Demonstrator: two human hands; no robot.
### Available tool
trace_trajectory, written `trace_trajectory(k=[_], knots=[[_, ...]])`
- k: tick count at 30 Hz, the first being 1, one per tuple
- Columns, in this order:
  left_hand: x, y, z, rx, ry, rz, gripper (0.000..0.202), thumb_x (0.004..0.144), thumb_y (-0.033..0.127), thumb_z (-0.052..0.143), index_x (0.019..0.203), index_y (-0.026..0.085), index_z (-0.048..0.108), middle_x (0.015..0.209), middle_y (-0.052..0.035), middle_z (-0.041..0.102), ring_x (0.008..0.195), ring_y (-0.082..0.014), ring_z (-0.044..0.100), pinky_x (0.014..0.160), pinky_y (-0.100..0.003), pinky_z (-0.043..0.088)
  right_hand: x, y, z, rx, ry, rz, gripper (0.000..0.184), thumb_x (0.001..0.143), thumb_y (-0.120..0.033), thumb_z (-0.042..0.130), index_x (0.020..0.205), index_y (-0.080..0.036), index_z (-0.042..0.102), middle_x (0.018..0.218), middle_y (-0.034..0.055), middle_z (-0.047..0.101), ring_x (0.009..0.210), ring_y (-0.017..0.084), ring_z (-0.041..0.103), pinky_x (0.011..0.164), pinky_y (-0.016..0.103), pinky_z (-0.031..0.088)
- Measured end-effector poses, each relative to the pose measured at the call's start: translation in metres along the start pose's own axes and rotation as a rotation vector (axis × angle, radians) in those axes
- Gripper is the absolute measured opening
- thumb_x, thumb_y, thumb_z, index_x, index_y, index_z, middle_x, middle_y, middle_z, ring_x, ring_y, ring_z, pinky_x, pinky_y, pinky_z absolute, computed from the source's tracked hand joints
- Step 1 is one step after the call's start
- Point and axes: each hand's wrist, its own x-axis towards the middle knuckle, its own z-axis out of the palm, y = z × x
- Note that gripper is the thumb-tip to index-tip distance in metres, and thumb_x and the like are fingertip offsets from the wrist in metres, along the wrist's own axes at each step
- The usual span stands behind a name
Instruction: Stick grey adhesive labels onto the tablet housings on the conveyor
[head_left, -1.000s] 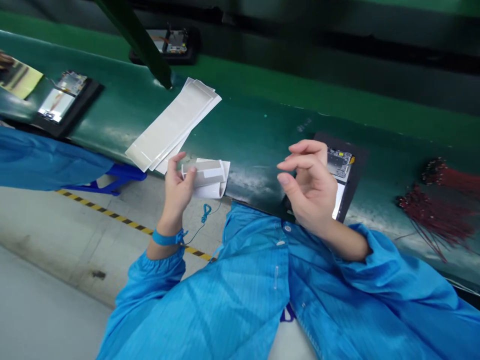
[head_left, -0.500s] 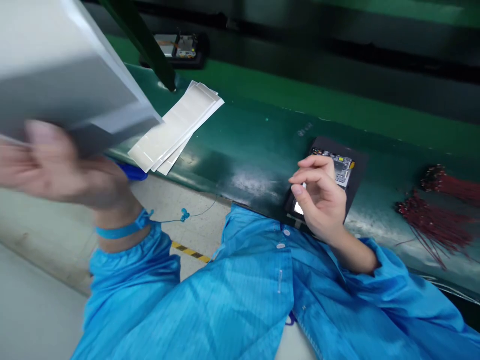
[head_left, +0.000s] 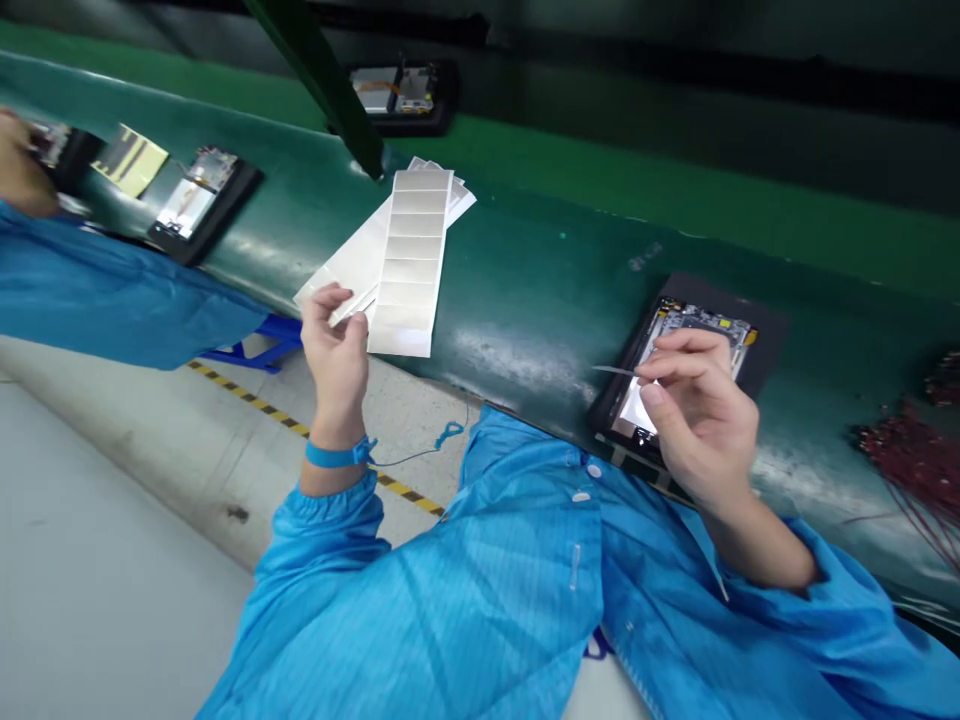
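Observation:
My left hand is at the bench's front edge with thumb and fingers apart, by the lower left of a stack of pale sheets. On top of that stack lies a sheet of silvery labels, divided into rows. Between thumb and fingertips, my right hand pinches a thin grey strip that points left; its exact kind is unclear. Beneath this hand, an opened electronic device with a circuit board and a bright silvery part rests on a black pad, partly hidden by my fingers.
Bundles of dark red wires lie at right on the green bench. Another opened device and a yellowish sheet are at left, near a co-worker's sleeve. A green post stands behind the sheets, near a further device.
My left hand has let go of the large sheet and come down to the right; a label sheet now lies on the stack. The grey strip now shows in my right hand. The view has shifted left.

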Motion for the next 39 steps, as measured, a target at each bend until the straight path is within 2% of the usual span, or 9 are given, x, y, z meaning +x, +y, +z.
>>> trace_trajectory(k=[2,7,10,15,19,23,28,32,39], knots=[[-0.004,0.017,0.014,-0.122,0.053,-0.06,0.039,0.074,0.028,0.088,0.105,0.022,0.064,0.135,-0.0095,0.064,0.128,-0.0225,0.06,0.1,-0.032,0.055,-0.002,0.001,0.001,-0.003,0.001,0.025,0.008,0.095,-0.03,0.074,0.102,-0.028,0.076,0.116,0.0096,0.061,0.101,0.023,0.062,0.073,0.038,0.058],[-0.011,0.044,0.061,-0.381,-0.262,-0.379,0.036,0.068,0.027,0.091,0.093,0.021,0.066,0.127,-0.0103,0.071,0.108,-0.0208,0.07,0.085,-0.03,0.059,-0.008,0.003,-0.006,-0.002,0.029,0.026,0.009,0.095,-0.029,0.074,0.103,-0.028,0.076,0.115,0.0096,0.061,0.105,0.024,0.063,0.073,0.037,0.058],[-0.012,0.052,0.09,-0.414,-0.329,-0.421,0.041,0.064,0.029,0.096,0.09,0.021,0.065,0.12,-0.0094,0.072,0.099,-0.019,0.069,0.077,-0.028,0.059,-0.012,0.005,-0.014,-0.027,0.045,0.045,0.01,0.096,-0.031,0.073,0.105,-0.029,0.076,0.117,0.0099,0.062,0.109,0.026,0.063,0.077,0.04,0.058],[-0.013,0.056,0.127,-0.364,-0.373,-0.378,0.048,0.06,0.031,0.101,0.085,0.021,0.062,0.11,-0.0073,0.07,0.093,-0.0163,0.068,0.073,-0.024,0.058,-0.024,0.012,-0.032,-0.039,0.091,0.087,0.009,0.096,-0.032,0.073,0.103,-0.027,0.075,0.116,0.0101,0.062,0.115,0.027,0.062,0.086,0.043,0.058],[-0.015,0.062,0.147,-0.323,-0.397,-0.303,0.041,0.064,0.033,0.101,0.088,0.019,0.071,0.107,-0.008,0.07,0.091,-0.015,0.066,0.072,-0.022,0.055,-0.026,0.024,-0.037,0.044,0.137,0.117,0.019,0.095,-0.031,0.073,0.114,-0.028,0.073,0.119,0.0086,0.061,0.101,0.021,0.064,0.078,0.037,0.058],[-0.034,0.081,0.171,-0.289,-0.525,-0.228,0.026,0.077,0.035,0.095,0.089,0.02,0.078,0.111,-0.0091,0.069,0.101,-0.018,0.065,0.081,-0.025,0.055,-0.011,0.026,-0.024,0.1,0.156,0.056,0.059,0.098,-0.038,0.07,0.153,-0.037,0.047,0.12,0.0064,0.065,0.084,0.018,0.064,0.074,0.037,0.06],[-0.067,0.103,0.2,-0.222,-0.686,-0.117,0.019,0.089,0.04,0.087,0.092,0.023,0.078,0.121,-0.0096,0.067,0.123,-0.0248,0.062,0.107,-0.037,0.053,0.014,0.014,0.0,0.017,0.024,0.061,0.072,0.107,-0.034,0.055,0.168,-0.032,0.018,0.115,0.0054,0.074,0.08,0.017,0.066,0.075,0.036,0.062],[-0.079,0.108,0.211,-0.205,-0.703,-0.051,0.018,0.091,0.041,0.085,0.095,0.024,0.08,0.123,-0.0098,0.065,0.123,-0.0255,0.061,0.109,-0.041,0.052,0.016,0.008,0.007,-0.062,-0.012,0.062,0.073,0.108,-0.028,0.055,0.169,-0.029,0.015,0.113,0.0049,0.075,0.084,0.017,0.068,0.076,0.034,0.064],[-0.082,0.115,0.211,-0.126,-0.685,-0.017,0.017,0.092,0.04,0.086,0.093,0.024,0.08,0.12,-0.0092,0.067,0.118,-0.0227,0.062,0.098,-0.034,0.054,0.007,0.014,0.009,-0.118,0.002,0.051,0.073,0.11,-0.032,0.049,0.173,-0.03,0.013,0.109,0.0039,0.07,0.083,0.017,0.066,0.07,0.032,0.06]])
